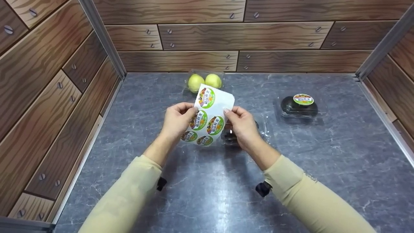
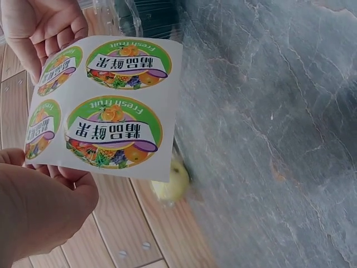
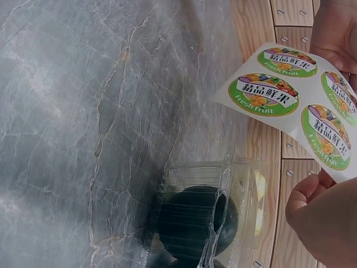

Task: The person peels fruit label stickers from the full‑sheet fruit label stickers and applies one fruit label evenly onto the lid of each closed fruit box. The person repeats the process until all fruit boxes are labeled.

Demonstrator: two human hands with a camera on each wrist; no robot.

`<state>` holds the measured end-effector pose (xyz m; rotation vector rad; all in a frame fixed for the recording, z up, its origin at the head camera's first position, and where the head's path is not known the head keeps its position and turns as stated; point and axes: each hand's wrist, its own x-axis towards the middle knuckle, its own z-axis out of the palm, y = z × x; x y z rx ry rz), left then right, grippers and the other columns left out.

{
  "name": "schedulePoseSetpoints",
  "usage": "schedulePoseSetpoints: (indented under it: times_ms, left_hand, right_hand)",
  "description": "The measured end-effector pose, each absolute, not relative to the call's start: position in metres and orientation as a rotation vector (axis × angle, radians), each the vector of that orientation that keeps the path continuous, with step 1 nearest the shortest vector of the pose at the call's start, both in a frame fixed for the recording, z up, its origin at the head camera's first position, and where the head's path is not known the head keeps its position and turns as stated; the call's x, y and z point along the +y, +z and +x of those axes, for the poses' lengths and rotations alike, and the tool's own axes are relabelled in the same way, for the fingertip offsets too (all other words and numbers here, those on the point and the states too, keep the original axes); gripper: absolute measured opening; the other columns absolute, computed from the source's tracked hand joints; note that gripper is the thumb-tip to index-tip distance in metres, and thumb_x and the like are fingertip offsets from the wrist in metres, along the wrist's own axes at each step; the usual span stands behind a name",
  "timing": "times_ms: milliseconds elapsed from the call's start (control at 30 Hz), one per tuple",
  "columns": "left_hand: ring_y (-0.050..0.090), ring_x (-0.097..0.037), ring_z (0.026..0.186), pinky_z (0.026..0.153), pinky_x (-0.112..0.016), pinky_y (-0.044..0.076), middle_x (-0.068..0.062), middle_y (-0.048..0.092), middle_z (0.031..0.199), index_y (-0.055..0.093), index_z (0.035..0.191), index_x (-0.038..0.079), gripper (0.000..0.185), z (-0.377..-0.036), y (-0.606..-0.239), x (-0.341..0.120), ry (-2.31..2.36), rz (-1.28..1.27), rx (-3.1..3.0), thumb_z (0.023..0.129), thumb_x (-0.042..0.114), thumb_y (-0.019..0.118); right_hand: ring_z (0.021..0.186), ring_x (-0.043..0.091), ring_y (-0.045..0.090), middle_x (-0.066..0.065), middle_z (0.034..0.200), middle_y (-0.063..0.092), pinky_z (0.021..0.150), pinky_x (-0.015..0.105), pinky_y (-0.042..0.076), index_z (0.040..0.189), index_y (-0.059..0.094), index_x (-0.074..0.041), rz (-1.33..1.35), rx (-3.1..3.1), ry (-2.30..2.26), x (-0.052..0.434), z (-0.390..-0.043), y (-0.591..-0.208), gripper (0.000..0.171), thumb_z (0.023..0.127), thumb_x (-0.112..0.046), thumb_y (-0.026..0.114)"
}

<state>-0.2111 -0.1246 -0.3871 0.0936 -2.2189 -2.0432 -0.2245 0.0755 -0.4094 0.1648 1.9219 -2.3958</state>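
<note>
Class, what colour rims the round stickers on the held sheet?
Green, on the sticker sheet, clearest in the left wrist view.

Sticker sheet (image 1: 208,115) above table (image 1: 200,194), between two fruit boxes.

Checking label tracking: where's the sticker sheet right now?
In the head view the sticker sheet is held up mid-table between the left hand and right hand, in front of the clamshell of yellow-green fruit.
</note>
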Motion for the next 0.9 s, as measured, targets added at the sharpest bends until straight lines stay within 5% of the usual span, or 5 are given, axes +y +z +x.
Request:
schedulePoseSetpoints:
  times_ms: [100, 367, 600, 900]
  left_hand:
    - [0.066, -0.016, 0.073, 0.064, -0.025, 0.055, -0.009, 0.073, 0.084, 0.078, 0.095, -0.002, 0.011, -0.209, -0.388, -0.125, -2.023, 0.088, -2.222, 0.095, 0.007, 0.071]
    - [0.066, -0.015, 0.072, 0.062, -0.024, 0.055, -0.01, 0.074, 0.084, 0.078, 0.096, -0.002, 0.012, -0.209, -0.386, -0.126, -1.979, 0.062, -2.242, 0.095, 0.006, 0.069]
    - [0.067, -0.016, 0.073, 0.063, -0.024, 0.056, -0.011, 0.074, 0.086, 0.078, 0.097, -0.002, 0.012, -0.207, -0.383, -0.124, -1.976, 0.051, -2.251, 0.096, 0.007, 0.069]
    - [0.066, -0.015, 0.072, 0.061, -0.023, 0.056, -0.009, 0.074, 0.085, 0.079, 0.097, -0.001, 0.012, -0.207, -0.381, -0.124, -1.99, 0.007, -2.241, 0.097, 0.007, 0.069]
  right_hand:
    - [0.08, 0.016, 0.069, 0.009, 0.094, 0.072, 0.074, 0.027, 0.059, 0.119, 0.066, 0.007, 0.16, 2.042, -2.354, 0.075, -0.222, -0.407, 0.02, 0.102, -0.003, 0.067]
    - [0.127, 0.032, 0.062, 0.023, 0.136, 0.064, 0.11, 0.037, 0.049, 0.141, 0.059, 0.006, 0.01, 2.473, -2.273, 0.078, -0.217, -0.395, 0.044, 0.1, -0.004, 0.07]
    - [0.121, 0.026, 0.067, 0.012, 0.129, 0.074, 0.106, 0.041, 0.051, 0.125, 0.075, -0.002, -0.318, 2.88, -2.032, 0.077, -0.215, -0.391, 0.029, 0.098, -0.012, 0.076]
    - [0.123, 0.026, 0.068, 0.009, 0.126, 0.075, 0.11, 0.041, 0.049, 0.121, 0.078, -0.005, -0.562, 2.981, -1.882, 0.067, -0.217, -0.388, 0.026, 0.096, -0.011, 0.079]
